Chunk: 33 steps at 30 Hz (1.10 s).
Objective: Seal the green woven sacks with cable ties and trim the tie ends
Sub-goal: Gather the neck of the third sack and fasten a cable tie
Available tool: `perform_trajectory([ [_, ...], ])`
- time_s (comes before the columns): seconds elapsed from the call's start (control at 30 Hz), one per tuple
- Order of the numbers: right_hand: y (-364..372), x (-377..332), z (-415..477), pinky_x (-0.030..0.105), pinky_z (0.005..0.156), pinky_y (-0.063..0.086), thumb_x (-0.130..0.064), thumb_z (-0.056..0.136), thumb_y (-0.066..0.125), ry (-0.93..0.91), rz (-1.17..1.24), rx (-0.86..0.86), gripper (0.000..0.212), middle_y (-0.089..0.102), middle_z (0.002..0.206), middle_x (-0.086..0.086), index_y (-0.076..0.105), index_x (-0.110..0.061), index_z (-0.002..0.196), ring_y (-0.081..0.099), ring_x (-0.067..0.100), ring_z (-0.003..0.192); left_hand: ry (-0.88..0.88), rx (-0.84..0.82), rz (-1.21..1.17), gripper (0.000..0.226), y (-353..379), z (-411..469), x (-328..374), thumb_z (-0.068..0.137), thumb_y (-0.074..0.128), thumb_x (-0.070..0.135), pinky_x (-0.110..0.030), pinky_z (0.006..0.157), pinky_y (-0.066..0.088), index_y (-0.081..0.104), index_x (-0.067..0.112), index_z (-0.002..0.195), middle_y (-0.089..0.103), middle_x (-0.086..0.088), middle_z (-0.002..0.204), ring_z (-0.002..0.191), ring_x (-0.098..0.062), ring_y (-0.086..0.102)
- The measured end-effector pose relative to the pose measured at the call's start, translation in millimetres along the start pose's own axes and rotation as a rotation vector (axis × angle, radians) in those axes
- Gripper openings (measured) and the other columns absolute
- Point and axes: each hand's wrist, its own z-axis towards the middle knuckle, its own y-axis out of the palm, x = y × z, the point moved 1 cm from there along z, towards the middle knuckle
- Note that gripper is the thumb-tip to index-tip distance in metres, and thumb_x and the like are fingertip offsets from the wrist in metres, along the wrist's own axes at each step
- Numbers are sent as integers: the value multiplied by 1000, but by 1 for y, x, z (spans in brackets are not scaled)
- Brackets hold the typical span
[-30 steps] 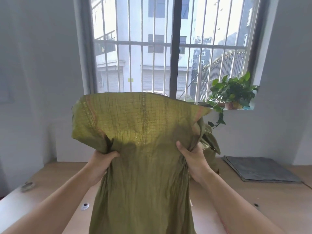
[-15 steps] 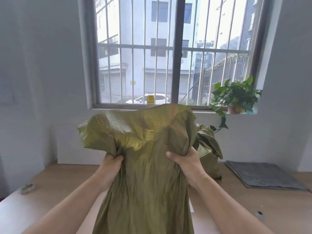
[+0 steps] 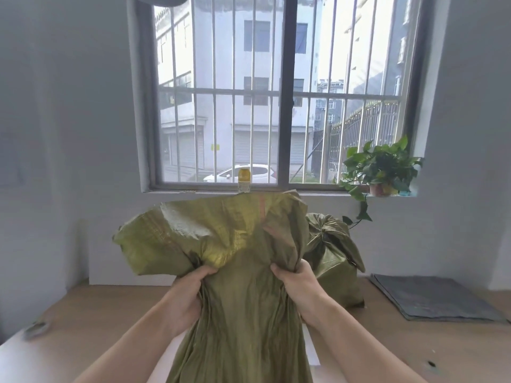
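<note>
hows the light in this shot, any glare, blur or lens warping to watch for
Head view: strongly backlit by the window, with the upper right panes blown out white. Head view: a bright sheen sits on the top folds of the green sack, and its lower front is in shade. Head view: the wide angle tilts the window's sides, and the small grey thing at far left is smeared.

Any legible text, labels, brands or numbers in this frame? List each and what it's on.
Nothing can be read in this frame.
Label on the yellow-capped bottle: too blurred to read.
Yellow sign outside: too small to read.
Front green woven sack: no print visible.
</note>
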Motion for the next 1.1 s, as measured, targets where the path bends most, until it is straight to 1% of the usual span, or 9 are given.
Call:
perform_trajectory([
  [0.1, 2, 0, -1, 35, 84, 62, -16, 104, 60, 7, -13, -3, 16, 80, 102, 4, 66, -12, 119, 77, 20, 95, 39, 39, 9, 31, 7, -1, 0, 95, 70, 11, -45, 100, 53, 68, -1, 124, 78, -17, 110, 109, -32, 72],
  [0.2, 7, -3, -5, 26, 76, 60, -9, 106, 49, -23, -66, -21, 21, 77, 102, 0, 65, -20, 113, 75, 15, 95, 92, 113, 15, 33, 17, 1, -1, 94, 71, 15, -43, 97, 55, 68, 2, 125, 79, -15, 108, 104, -31, 73],
  [0.3, 12, -3, -7, 34, 87, 61, -9, 104, 44, -47, -97, -5, 25, 75, 105, 1, 61, -23, 114, 72, 17, 99, 111, 152, 1, 27, 30, -1, -4, 96, 68, 18, -41, 86, 59, 68, 7, 120, 78, -15, 106, 98, -31, 74],
  [0.4, 15, -1, -7, 43, 100, 58, -14, 103, 45, -54, -86, 11, 25, 75, 110, 2, 62, -26, 118, 72, 20, 104, 137, 168, -30, 19, 42, -5, -7, 97, 66, 18, -35, 71, 57, 68, 9, 115, 77, -15, 103, 94, -29, 74],
  [0.63, 23, 9, -8, 48, 108, 52, -36, 88, 65, 3, 85, -73, 47, 74, 120, 1, 57, -27, 133, 70, 21, 113, 215, 199, -64, 27, 52, -7, -19, 92, 77, 29, -28, 67, 54, 65, 19, 114, 73, -2, 100, 89, -17, 71],
  [0.73, 28, 12, -10, 44, 104, 56, -25, 89, 73, -95, 31, -73, 36, 78, 114, -2, 64, -25, 124, 73, 16, 109, 193, 198, -43, 45, 52, -7, -20, 85, 81, 45, -35, 78, 60, 66, 22, 121, 75, -2, 107, 95, -20, 73],
  [0.83, 31, 15, -10, 44, 106, 55, -13, 99, 65, -113, 70, -45, 19, 77, 112, -3, 67, -29, 107, 72, 17, 111, 182, 203, -44, 63, 49, -2, -25, 82, 79, 56, -43, 93, 59, 64, 20, 132, 75, -4, 112, 101, -23, 74],
  [1.03, 36, 25, -8, 44, 103, 57, -16, 102, 58, -168, -21, -24, 21, 78, 110, -7, 71, -28, 111, 72, 15, 110, 222, 240, -74, 66, 47, 2, -37, 83, 76, 58, -42, 98, 58, 62, 20, 135, 74, 0, 120, 106, -19, 72],
  [1.1, 38, 25, -8, 40, 98, 59, -10, 101, 57, -189, -18, -12, 25, 79, 101, -11, 72, -31, 103, 73, 13, 104, 250, 231, -88, 73, 46, 1, -41, 79, 77, 60, -43, 101, 57, 61, 21, 138, 73, 1, 123, 110, -19, 71],
])
